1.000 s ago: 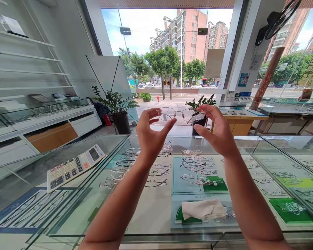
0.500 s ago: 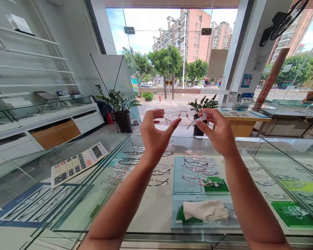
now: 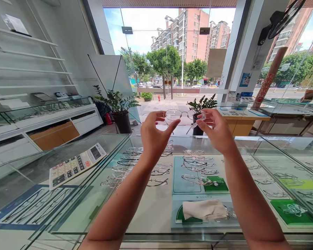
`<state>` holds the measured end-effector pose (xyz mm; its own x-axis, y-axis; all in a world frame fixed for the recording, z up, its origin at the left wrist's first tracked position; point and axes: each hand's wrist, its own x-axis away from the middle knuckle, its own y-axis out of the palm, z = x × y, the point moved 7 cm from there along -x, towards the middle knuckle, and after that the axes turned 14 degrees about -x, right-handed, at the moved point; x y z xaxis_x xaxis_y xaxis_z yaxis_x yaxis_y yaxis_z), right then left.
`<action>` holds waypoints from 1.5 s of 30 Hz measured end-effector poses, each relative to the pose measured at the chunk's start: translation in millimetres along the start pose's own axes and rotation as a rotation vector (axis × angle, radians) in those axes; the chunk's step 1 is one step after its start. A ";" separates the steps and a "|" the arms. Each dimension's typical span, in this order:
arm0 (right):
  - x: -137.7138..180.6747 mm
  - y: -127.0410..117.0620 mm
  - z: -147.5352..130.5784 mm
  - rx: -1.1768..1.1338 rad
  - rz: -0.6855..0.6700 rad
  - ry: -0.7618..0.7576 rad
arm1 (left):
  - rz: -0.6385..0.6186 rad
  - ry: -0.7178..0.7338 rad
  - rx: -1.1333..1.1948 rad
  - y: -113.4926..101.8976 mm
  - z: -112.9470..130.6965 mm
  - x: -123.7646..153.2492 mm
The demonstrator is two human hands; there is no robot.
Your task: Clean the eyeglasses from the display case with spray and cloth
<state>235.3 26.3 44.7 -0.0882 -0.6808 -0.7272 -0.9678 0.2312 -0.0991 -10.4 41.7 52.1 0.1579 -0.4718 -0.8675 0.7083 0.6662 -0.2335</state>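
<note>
Raised in front of me, above the glass counter, is a pair of thin-rimmed eyeglasses with clear lenses and the temples hanging toward me. My left hand pinches the frame at its left side, thumb stretched along the lower rim. At the right end, my right hand closes its fingers on the rim and hinge area, which they partly hide. Below, a beige cleaning cloth lies on the counter near my right forearm, partly over another pair of glasses. Rows of eyeglasses sit beneath my hands.
A large calculator rests on the counter at left. Under the glass at lower left are several dark frames. More glasses and a green card lie to the right. Two potted plants stand beyond the counter, before the glass door.
The glasses have turned slightly, so the left lens shows more fully. Both hands stay at nearly the same place, and the whole view has shifted a little.
</note>
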 end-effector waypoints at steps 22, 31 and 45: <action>0.1 1.1 2.3 0.056 -0.033 0.014 | 0.104 0.113 -0.061 -5.5 7.1 3.0; -1.4 -0.6 7.2 0.077 -0.020 0.025 | 0.159 0.181 -0.101 -7.4 15.4 7.3; 1.8 -3.8 -2.3 0.102 0.081 -0.010 | 0.010 -0.029 0.096 12.2 -7.0 4.1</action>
<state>238.2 22.6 45.3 -0.1622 -0.6499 -0.7425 -0.9286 0.3551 -0.1080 -5.9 51.9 42.7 0.1840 -0.4827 -0.8562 0.7689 0.6133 -0.1805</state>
